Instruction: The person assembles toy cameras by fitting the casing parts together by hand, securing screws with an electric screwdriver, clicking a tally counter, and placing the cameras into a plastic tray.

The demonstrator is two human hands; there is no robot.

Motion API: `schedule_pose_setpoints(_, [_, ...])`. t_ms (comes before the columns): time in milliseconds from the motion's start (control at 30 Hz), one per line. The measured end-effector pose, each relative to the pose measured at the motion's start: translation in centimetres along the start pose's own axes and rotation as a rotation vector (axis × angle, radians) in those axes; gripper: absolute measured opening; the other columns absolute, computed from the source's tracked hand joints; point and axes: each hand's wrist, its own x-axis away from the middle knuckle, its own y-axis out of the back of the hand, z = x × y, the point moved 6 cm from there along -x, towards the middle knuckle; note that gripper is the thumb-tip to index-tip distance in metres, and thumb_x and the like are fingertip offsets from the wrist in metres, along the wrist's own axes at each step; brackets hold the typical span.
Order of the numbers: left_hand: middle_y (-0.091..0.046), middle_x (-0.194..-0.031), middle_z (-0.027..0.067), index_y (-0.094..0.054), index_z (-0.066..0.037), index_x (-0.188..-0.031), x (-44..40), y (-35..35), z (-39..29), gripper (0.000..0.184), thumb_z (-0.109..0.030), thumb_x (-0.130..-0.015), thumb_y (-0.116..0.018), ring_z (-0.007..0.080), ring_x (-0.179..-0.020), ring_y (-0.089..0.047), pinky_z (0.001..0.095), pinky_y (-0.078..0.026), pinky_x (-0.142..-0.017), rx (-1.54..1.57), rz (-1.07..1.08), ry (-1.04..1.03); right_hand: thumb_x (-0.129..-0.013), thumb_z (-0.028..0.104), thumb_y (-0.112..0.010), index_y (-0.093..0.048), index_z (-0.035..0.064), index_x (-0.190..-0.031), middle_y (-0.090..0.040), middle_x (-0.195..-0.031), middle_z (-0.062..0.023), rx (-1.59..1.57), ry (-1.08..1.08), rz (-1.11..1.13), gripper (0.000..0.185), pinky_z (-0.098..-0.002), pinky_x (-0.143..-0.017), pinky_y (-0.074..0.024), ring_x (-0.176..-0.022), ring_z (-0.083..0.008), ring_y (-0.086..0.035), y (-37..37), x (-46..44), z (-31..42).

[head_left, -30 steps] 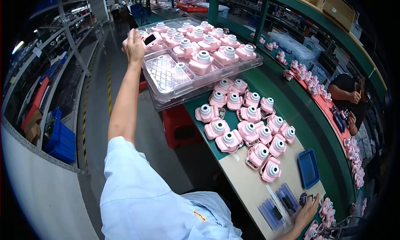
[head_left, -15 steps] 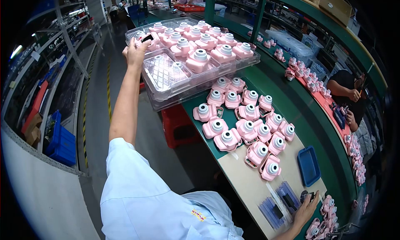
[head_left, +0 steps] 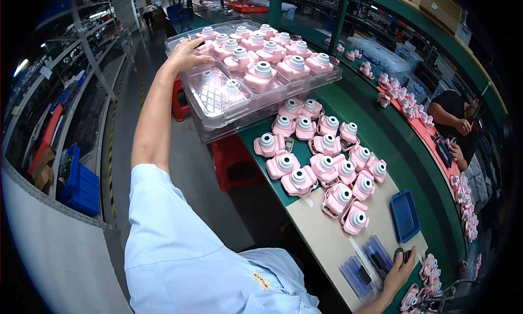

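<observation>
My left hand (head_left: 187, 56) reaches over the near-left edge of a clear plastic tray (head_left: 218, 116). Its fingers and thumb are around a pink toy camera (head_left: 205, 49), which they partly cover. Rows of pink cameras with pale grey lens rings, such as this camera (head_left: 262, 74), fill most of the tray; one front pocket shows bare ribbed plastic. Low on the right, my right hand (head_left: 400, 273) rests at the bench, its fingertips closed around a small black part (head_left: 403, 255). Beside it lie clear plastic strips (head_left: 357, 277) with dark pieces on them.
Several pink cameras (head_left: 298, 179), some with open casings, crowd the green and beige bench (head_left: 316, 227). A blue tray (head_left: 404, 216) lies at right. A red stool (head_left: 231, 164) stands below. Across the bench, a co-worker's hands (head_left: 462, 127) work beside more cameras. Shelves (head_left: 81, 47) line the left.
My left hand has lowered the pink camera into the tray's back-left area and turned over it, hiding its dark opening. My right hand has barely moved.
</observation>
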Motion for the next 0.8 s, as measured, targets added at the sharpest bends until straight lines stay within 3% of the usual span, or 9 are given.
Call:
schedule_pose_setpoints(133, [-0.055,-0.122,0.0185,-0.061,-0.018,-0.133,-2.2,-0.8,2.6,0.069,-0.034,-0.069,-0.084,0.0361,-0.109,-0.056,0.0426,-0.048,-0.093,0.036,0.076,-0.082,-0.100,0.028,-0.050,-0.041,0.0045,-0.145,-0.046,-0.143,-0.0209,0.032,0.050,0.008,0.051,-0.0427,-0.108,-0.0364,-0.131,-0.0384,-0.044,-0.1,0.0,-0.2])
schedule_pose_setpoints(300, [-0.056,-0.115,0.0195,-0.066,-0.006,-0.123,-0.6,0.4,1.4,0.052,-0.024,-0.074,-0.074,0.0344,-0.105,-0.058,0.0363,-0.049,-0.090,-0.172,-0.152,-0.079,-0.099,0.026,-0.052,-0.042,0.0039,-0.144,-0.046,-0.142,-0.0224,0.096,0.071,0.004,0.051,-0.0435,-0.109,-0.0337,-0.131,-0.0401,-0.044,0.5,0.5,1.1])
schedule_pose_setpoints(467, [-0.066,-0.109,0.0176,-0.068,-0.006,-0.120,-0.4,1.5,1.9,0.048,-0.034,-0.081,-0.069,0.0315,-0.097,-0.064,0.0376,-0.051,-0.086,-0.162,-0.260,-0.089,-0.098,0.025,-0.053,-0.042,0.0043,-0.143,-0.047,-0.142,-0.0232,0.083,0.066,0.006,0.051,-0.0430,-0.108,-0.0348,-0.131,-0.0401,-0.044,0.6,0.6,1.5])
schedule_pose_setpoints(533, [-0.071,-0.100,0.0144,-0.070,-0.006,-0.114,-0.5,2.6,2.8,0.052,-0.049,-0.085,-0.063,0.0313,-0.092,-0.066,0.0383,-0.052,-0.081,-0.072,-0.363,0.037,-0.098,0.024,-0.054,-0.042,0.0045,-0.143,-0.047,-0.142,-0.0235,0.075,0.071,0.017,0.051,-0.0430,-0.108,-0.0352,-0.130,-0.0401,-0.044,0.5,0.6,1.5])
schedule_pose_setpoints(700, [-0.073,-0.095,0.0108,-0.073,-0.010,-0.107,-2.9,1.9,7.5,0.057,-0.061,-0.086,-0.057,0.0330,-0.090,-0.067,0.0405,-0.052,-0.078,-0.072,-0.259,0.228,-0.098,0.024,-0.054,-0.042,0.0047,-0.143,-0.046,-0.141,-0.0237,0.078,0.074,-0.005,0.051,-0.0431,-0.107,-0.0362,-0.130,-0.0402,-0.045,0.4,0.6,1.6])
schedule_pose_setpoints(800, [-0.073,-0.097,0.0100,-0.074,-0.012,-0.105,-2.7,2.1,7.1,0.054,-0.060,-0.086,-0.057,0.0334,-0.091,-0.066,0.0418,-0.051,-0.080,-0.102,-0.255,0.297,-0.097,0.024,-0.054,-0.042,0.0047,-0.143,-0.046,-0.141,-0.0242,0.073,0.065,-0.002,0.051,-0.0433,-0.107,-0.0364,-0.130,-0.0403,-0.045,0.4,0.6,2.0])
